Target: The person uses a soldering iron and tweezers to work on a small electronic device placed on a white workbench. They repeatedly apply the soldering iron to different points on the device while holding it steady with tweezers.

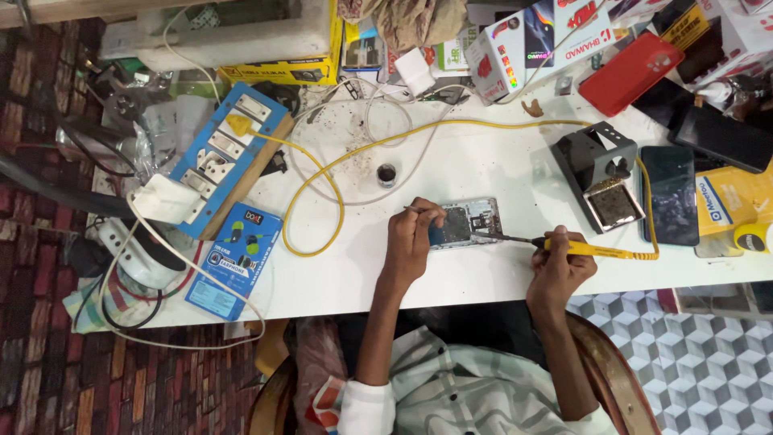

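Cluttered white table (483, 169), brick-pattern floor (40, 242), hands (411, 242) on opened phone (467, 223)

1. I see my left hand (412, 238) bare: no glove, no ring or watch that I can make out.
2. My right hand (559, 270) is bare too, with nothing showing on the wrist.
3. Both my forearms are uncovered up to around the elbow.
4. My shirt (451, 395) is pale, whitish-green, crossed by thin darker lines in a loose check, and it creases across the front.
5. The left sleeve (364, 407) is rolled into a thick white cuff at the elbow.
6. Just beside that cuff I notice a small patch of red and blue.
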